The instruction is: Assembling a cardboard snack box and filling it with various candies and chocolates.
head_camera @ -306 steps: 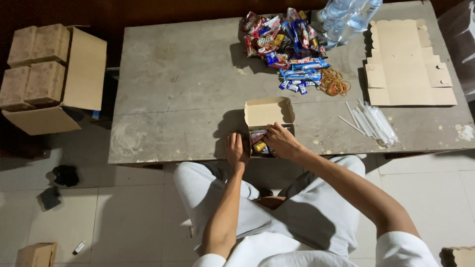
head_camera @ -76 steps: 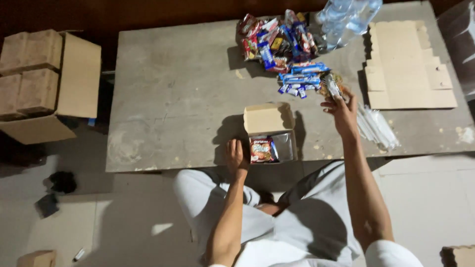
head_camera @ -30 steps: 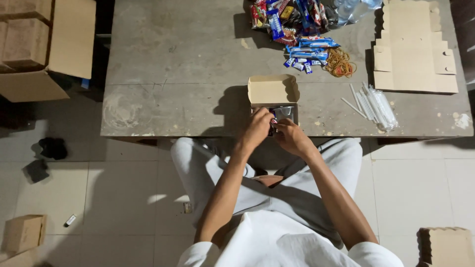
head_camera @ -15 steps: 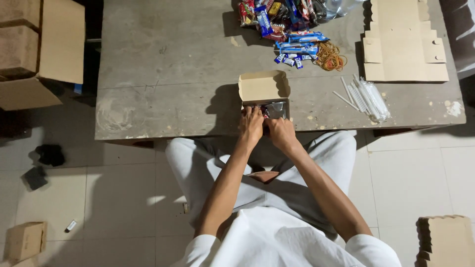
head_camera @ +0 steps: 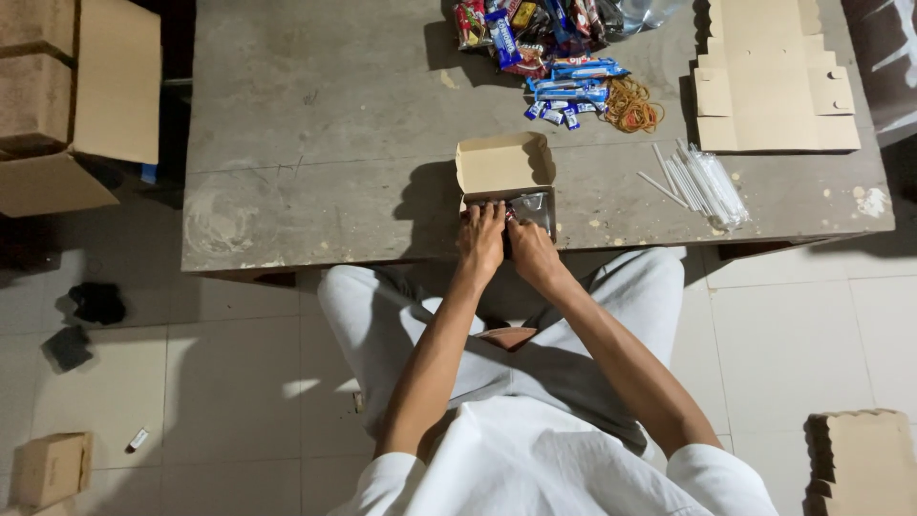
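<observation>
Both hands are down at the near edge of the grey, stained concrete-topped table (head_camera: 315, 143), working inside the small open brown cardboard box (head_camera: 504, 182), whose lid flap stands tipped back away from the person. The left hand (head_camera: 480, 241) lies flat with fingers together, reaching over the box's near wall and pressing down on the wrapped snacks (head_camera: 528, 204) packed inside; the right hand (head_camera: 531, 253) sits just beside it, touching, fingers curled down onto the same contents, though whether it pinches anything cannot be told from here. The box itself rests right at the table's front edge, directly ahead of the seated person's knees. Farther back lies a heap of colourful wrapped snack packets (head_camera: 535, 29), with a tangle of tan rubber bands (head_camera: 630, 103) just beside it. To the right, a stack of flat unfolded cardboard box blanks (head_camera: 774, 76), and nearer, a bundle of clear-wrapped white straws (head_camera: 702, 182). Off the table's left, a large open cardboard carton (head_camera: 86, 96) stands on the tiled floor.
</observation>
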